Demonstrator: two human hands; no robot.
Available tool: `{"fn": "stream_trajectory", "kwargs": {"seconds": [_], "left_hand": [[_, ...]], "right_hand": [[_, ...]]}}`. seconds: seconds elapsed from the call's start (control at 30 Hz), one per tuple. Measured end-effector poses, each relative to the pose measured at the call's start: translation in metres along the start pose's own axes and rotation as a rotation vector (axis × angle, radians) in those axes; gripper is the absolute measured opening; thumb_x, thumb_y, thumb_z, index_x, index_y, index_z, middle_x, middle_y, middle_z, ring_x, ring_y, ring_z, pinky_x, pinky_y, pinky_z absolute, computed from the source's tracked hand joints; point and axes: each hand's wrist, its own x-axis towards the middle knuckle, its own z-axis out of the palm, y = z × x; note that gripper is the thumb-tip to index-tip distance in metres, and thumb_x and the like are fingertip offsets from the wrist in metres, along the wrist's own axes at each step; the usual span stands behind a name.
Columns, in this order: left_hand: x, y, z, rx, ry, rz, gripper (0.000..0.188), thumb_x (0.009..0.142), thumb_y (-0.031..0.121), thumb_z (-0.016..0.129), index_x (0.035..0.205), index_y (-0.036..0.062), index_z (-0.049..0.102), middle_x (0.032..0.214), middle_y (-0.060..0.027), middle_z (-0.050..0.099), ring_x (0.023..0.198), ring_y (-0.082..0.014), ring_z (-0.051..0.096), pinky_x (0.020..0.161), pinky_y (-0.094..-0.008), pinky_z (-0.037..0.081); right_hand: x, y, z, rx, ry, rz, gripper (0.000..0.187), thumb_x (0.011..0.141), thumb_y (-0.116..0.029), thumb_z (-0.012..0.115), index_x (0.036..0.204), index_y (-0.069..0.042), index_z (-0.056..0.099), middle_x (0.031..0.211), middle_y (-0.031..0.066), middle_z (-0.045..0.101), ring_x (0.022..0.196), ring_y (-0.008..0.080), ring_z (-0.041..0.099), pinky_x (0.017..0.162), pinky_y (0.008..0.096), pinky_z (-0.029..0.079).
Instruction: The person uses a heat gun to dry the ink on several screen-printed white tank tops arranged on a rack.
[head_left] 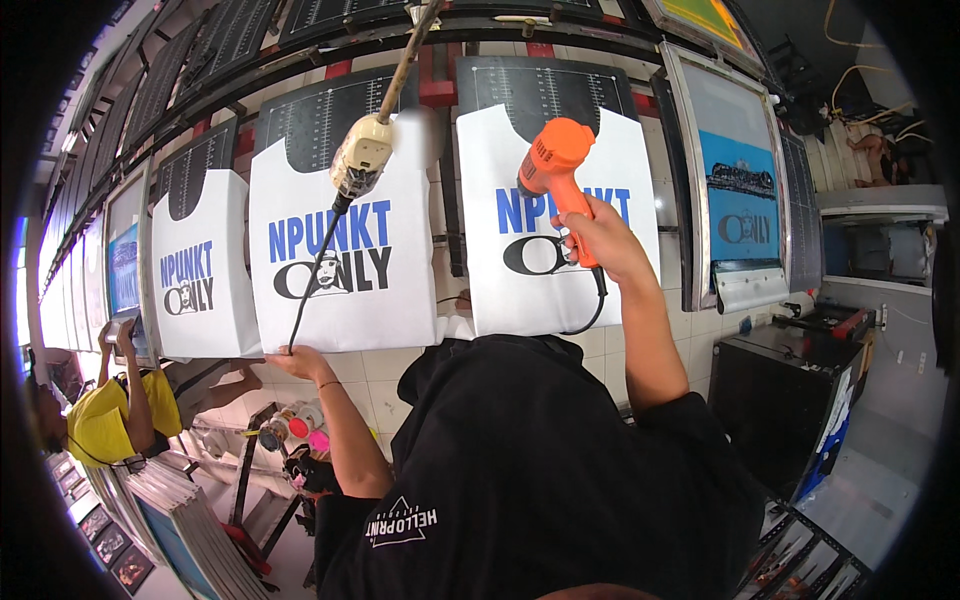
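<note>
Drying seems in hand: right hand clasps the orange heat gun; left hand, lower-left of it, grip unclear. Next probably calls for evenly heating the white T-shirt beneath it.

The orange hot-air gun and right hand mask part of the print on the rightmost white garment. The cream socket block (cord included) obscures part of the middle garment. The upper edge truncates the rod. Scale marks on the black board are too small to read
</note>
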Motion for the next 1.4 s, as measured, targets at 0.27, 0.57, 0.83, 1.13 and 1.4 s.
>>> {"fn": "stream_trajectory", "kwargs": {"seconds": [0.27,0.57,0.83,1.13,1.4], "left_hand": [[0.01,0.009,0.003,0.068,-0.037,-0.005,0.05,0.097,0.021,0.042,0.133,-0.0134,0.036,0.137,-0.0313,0.04,0.13,-0.0426,0.037,0.109,-0.0474,0.029],[0.0,0.019,0.009,0.084,-0.004,0.012,0.05,0.096,0.025,0.044,0.133,-0.0094,0.04,0.142,-0.0289,0.034,0.136,-0.0393,0.029,0.111,-0.048,0.026],[0.001,0.014,0.008,0.054,-0.004,0.025,0.047,0.095,0.022,0.048,0.132,-0.0069,0.042,0.142,-0.0293,0.034,0.136,-0.0398,0.029,0.112,-0.048,0.025],[-0.001,0.016,0.009,0.05,-0.021,0.039,0.045,0.095,0.022,0.047,0.13,-0.0074,0.044,0.143,-0.0305,0.032,0.137,-0.0406,0.026,0.112,-0.0482,0.024],[0.002,0.013,0.011,0.059,-0.024,0.049,0.047,0.095,0.024,0.048,0.13,-0.0072,0.044,0.143,-0.0297,0.032,0.137,-0.04,0.026,0.112,-0.0481,0.025]], "right_hand": [[0.001,-0.002,0.013,-0.059,0.035,0.0,0.036,0.083,-0.019,0.059,0.11,0.004,0.053,0.088,0.0066,0.058,0.064,0.0099,0.053,0.052,0.0247,0.048],[-0.002,0.001,0.015,-0.078,0.091,0.032,0.039,0.087,-0.016,0.055,0.12,0.003,0.049,0.096,0.0087,0.06,0.066,0.0089,0.052,0.054,0.0246,0.05],[-0.007,0.006,0.017,-0.004,0.127,-0.009,0.03,0.083,-0.017,0.058,0.106,0.001,0.053,0.081,0.0049,0.055,0.061,0.0099,0.054,0.052,0.025,0.05],[-0.014,0.007,0.016,-0.043,0.132,0.083,0.036,0.088,-0.016,0.055,0.119,0.002,0.05,0.096,0.0087,0.062,0.062,0.0085,0.052,0.053,0.0239,0.049],[-0.029,0.005,0.02,-0.015,0.135,0.061,0.037,0.083,-0.018,0.058,0.113,0.002,0.052,0.088,0.006,0.058,0.064,0.0094,0.052,0.052,0.0251,0.049]]}}
